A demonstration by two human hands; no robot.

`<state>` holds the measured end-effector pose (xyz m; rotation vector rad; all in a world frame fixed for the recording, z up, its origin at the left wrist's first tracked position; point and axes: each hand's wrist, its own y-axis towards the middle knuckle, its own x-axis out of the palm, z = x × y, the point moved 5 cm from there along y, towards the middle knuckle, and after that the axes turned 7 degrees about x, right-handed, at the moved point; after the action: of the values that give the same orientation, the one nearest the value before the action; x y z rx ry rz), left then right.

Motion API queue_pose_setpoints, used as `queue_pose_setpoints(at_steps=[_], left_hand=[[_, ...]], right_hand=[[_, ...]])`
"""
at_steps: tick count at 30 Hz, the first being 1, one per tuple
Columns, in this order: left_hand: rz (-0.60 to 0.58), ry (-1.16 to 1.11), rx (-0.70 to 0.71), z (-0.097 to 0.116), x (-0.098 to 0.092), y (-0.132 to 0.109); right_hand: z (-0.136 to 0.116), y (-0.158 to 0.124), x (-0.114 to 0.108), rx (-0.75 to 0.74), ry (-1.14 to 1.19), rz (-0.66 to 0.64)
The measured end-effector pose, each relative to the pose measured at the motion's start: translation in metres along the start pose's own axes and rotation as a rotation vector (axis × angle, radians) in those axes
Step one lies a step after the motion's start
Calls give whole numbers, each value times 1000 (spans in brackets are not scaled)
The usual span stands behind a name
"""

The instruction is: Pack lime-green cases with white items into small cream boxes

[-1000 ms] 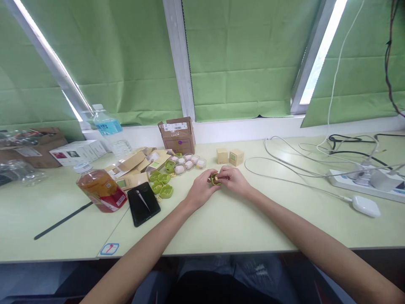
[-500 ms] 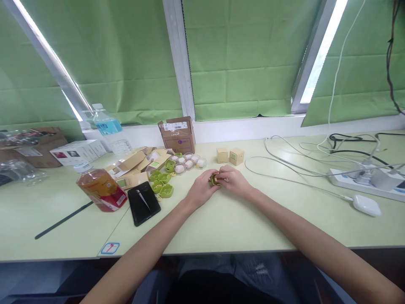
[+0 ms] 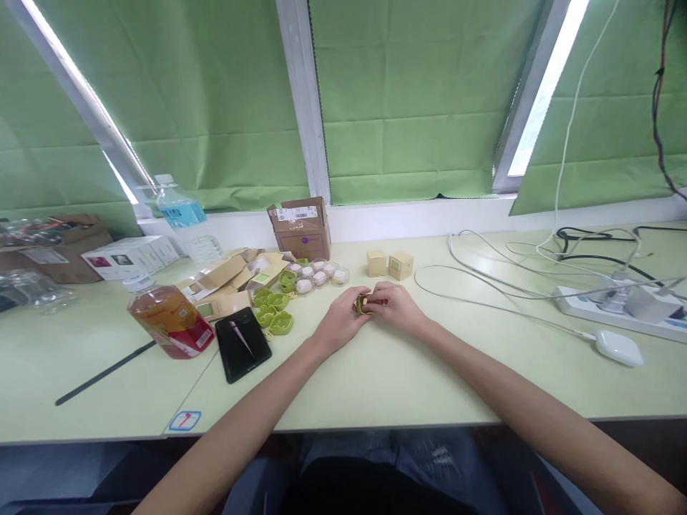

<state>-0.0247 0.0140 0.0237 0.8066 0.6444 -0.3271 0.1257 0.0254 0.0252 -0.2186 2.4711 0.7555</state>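
Note:
My left hand (image 3: pixel 340 317) is closed around a small olive-green case (image 3: pixel 361 306), held just above the table in front of me. My right hand (image 3: pixel 398 306) meets it from the other side, its fingers pinched at the case's edge and partly covering it. Several similar green cases (image 3: pixel 280 324), hollow and open, lie to the left of my hands. Behind them sit several clear plastic shells with pale pink-white pieces (image 3: pixel 318 277). Two small tan cardboard boxes (image 3: pixel 400 265) stand beyond my right hand.
Flattened cardboard packaging (image 3: pixel 222 275), a black phone (image 3: pixel 242 347) with a thin white tool on it, a red drink bottle (image 3: pixel 174 320) and a water bottle (image 3: pixel 185 222) occupy the left. A brown box (image 3: pixel 303 232) stands behind. Cables, a white charger (image 3: pixel 618 347) and a power strip (image 3: pixel 585 304) lie right.
My right fingers have shifted slightly at the green case, and a bit more of its opening shows. Both hands stay in nearly the same place.

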Motion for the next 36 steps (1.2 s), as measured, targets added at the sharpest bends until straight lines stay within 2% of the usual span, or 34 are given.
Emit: queue_pose_setpoints(at_steps=[5,9,14,29,36], left_hand=[[-7,7,2,0,0,0],[6,12,3,2,-1,1],[11,15,-3,3,-2,2],[-9,-41,8,5,-1,1],[-6,-35,-2,1,0,0]], right_hand=[[1,0,0,-95,-103,-23],[-1,0,0,-193,-185,-2],[-2,-2,1,-245,-254,30],[-4,-5,5,-257,-198,61],[-3,-4,4,-223,-306,59]])
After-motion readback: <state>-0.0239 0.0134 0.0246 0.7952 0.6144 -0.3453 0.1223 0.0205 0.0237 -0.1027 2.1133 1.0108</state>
